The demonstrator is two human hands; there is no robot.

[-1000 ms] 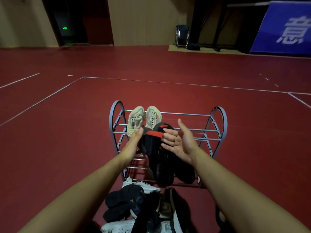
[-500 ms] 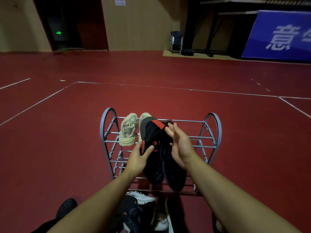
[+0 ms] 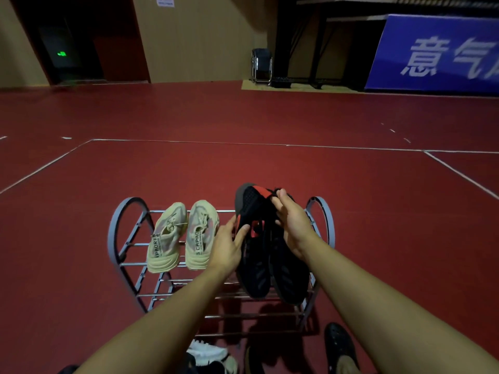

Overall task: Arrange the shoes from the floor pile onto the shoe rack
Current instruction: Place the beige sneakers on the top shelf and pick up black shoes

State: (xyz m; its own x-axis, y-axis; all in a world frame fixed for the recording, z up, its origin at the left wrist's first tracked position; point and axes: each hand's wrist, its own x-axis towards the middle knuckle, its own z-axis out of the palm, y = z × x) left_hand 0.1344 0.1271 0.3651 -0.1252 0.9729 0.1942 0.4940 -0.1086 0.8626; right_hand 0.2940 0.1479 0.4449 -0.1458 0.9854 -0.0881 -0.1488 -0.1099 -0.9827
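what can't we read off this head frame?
- Floor pile: cut off by the bottom edge and covered by the forearms; shoe count unknown.
- Black shoes: whether they rest on the shoe rack or hang; left hand and right hand cover them.
- Lower tiers: partly behind arms and shoes.
- Blue banner: text cut by the right edge.

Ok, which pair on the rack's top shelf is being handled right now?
The black-and-red pair at the right end; both hands touch it. The beige pair beside it sits untouched.
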